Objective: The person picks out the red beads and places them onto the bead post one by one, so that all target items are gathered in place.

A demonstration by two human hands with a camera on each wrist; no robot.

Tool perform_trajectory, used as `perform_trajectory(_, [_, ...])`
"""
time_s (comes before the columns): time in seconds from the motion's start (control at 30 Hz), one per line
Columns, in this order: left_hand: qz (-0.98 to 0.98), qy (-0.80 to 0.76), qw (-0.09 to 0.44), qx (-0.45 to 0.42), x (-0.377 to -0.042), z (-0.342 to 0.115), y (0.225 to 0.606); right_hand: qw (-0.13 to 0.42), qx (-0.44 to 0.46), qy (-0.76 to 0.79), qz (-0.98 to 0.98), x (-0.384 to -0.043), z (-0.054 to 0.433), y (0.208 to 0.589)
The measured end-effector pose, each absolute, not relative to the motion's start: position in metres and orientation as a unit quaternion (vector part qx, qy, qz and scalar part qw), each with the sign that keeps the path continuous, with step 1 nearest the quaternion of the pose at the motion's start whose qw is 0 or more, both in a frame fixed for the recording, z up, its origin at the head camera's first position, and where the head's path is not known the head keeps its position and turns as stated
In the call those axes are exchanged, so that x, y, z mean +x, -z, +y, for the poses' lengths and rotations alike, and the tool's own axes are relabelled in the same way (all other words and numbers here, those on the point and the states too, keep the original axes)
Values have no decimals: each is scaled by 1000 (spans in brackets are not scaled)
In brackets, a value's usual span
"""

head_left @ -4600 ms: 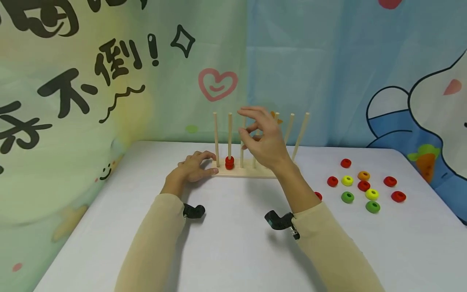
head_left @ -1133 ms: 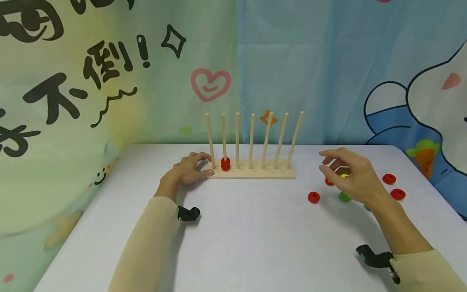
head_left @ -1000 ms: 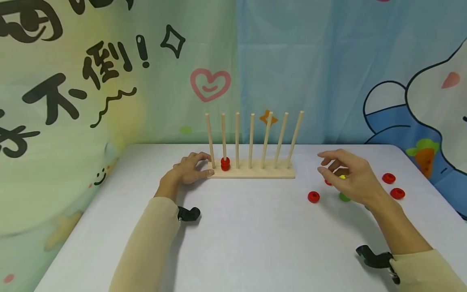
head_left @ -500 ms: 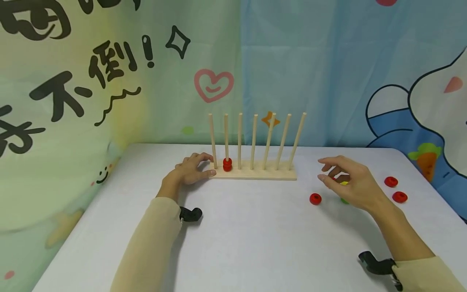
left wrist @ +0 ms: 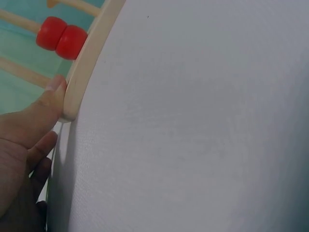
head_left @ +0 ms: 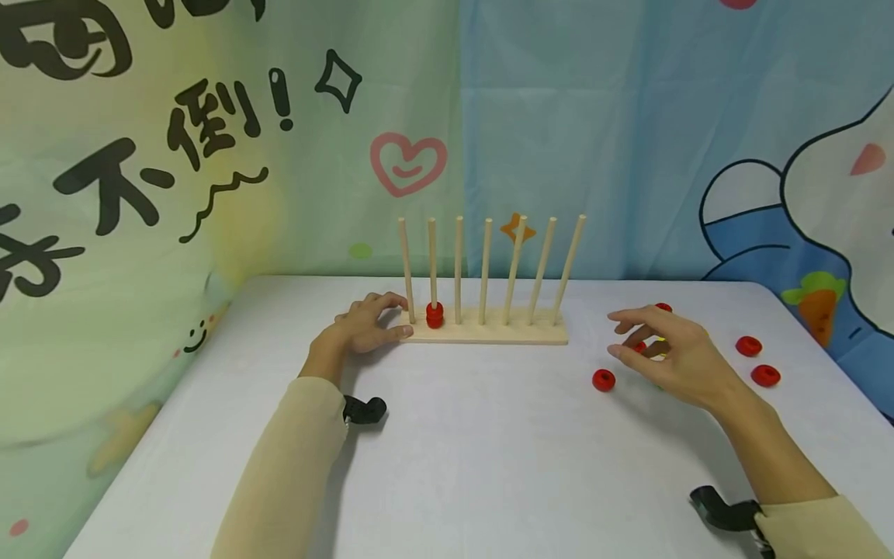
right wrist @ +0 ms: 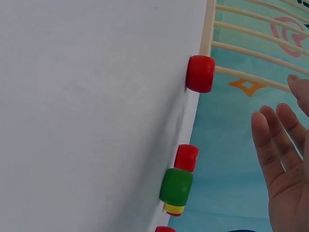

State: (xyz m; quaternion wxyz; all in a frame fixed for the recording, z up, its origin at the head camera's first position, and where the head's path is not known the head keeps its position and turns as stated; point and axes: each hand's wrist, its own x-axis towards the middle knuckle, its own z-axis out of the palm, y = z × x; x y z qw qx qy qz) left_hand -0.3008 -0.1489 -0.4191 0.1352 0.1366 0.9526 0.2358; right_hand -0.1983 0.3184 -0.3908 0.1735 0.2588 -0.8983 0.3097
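Note:
A pale wooden peg stand [head_left: 489, 334] with a row of upright pegs stands toward the back of the table. My left hand [head_left: 366, 322] holds its left end, thumb pressed on the base in the left wrist view. Two red beads [head_left: 434, 315] are stacked on the second peg from the left. Off to the right, my right hand [head_left: 670, 349] hovers over loose beads, fingers loosely bent and nothing between them. It hides most of these. A red bead [head_left: 604, 380] lies just left of it, and the right wrist view shows a green bead [right wrist: 176, 187] beneath.
Two more red beads, one nearer [head_left: 765, 376] and one farther [head_left: 749, 345], rest on the table right of my right hand. A printed cloth backdrop [head_left: 559, 140] hangs behind the white table [head_left: 475, 450].
Since the earliest frame my right hand has moved from the pegs rightward, over the loose beads. During the last second it has sunk slightly. My left hand keeps its hold on the stand.

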Motion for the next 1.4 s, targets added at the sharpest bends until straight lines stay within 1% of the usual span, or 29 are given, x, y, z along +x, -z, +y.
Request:
perform_trajectory(0.13, [953,-233,135,136,-301,-150,420,149,249,-307,-906,-199,318,393])
perform_trajectory(0.5, [949,-244,140,139,-304,-148,420,95,257,-299,-914,-196,323,399])
perform_trajectory(0.8, [952,-238,140,133,-305,-147,417,13,255,-335,-907,-196,320,400])
perform_trajectory(1.1, [951,-243,136,134,-298,-152,422,-63,226,-347,-908,-197,313,402])
perform_trajectory(1.4, [948,-249,132,148,-298,-148,418,-85,201,-330,-918,-193,315,399])
